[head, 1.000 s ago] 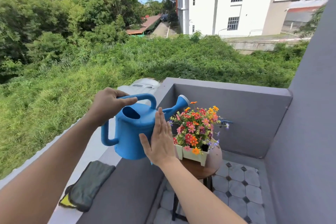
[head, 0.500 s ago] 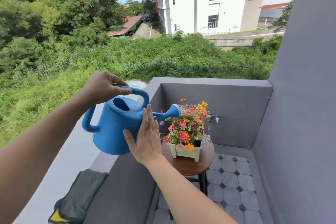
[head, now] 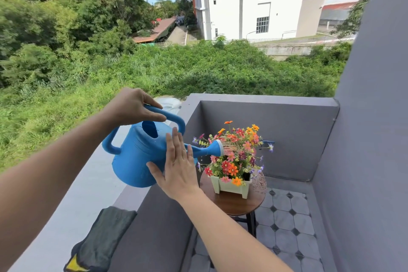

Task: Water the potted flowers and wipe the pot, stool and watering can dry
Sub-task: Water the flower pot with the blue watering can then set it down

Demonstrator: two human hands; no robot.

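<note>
A blue watering can (head: pixel 139 152) hangs tilted over the balcony wall, its rose spout (head: pixel 217 147) spraying water onto the colourful flowers (head: pixel 235 150). My left hand (head: pixel 132 106) grips the can's top handle. With straight fingers, my right hand (head: pixel 176 165) presses flat against the can's side. The flowers stand in a pale green square pot (head: pixel 231 186) on a round wooden stool (head: pixel 234 204) with dark legs. Water drops show on the stool's right edge.
A dark grey cloth with a yellow corner (head: pixel 99 243) lies on the grey parapet (head: pixel 72 201) at lower left. Grey balcony walls (head: pixel 287 139) enclose a tiled floor (head: pixel 287 223). Beyond the wall are bushes and a white building.
The can has tipped further forward and its spout has dropped to flower height; water now sprays out. Both hands moved with it.
</note>
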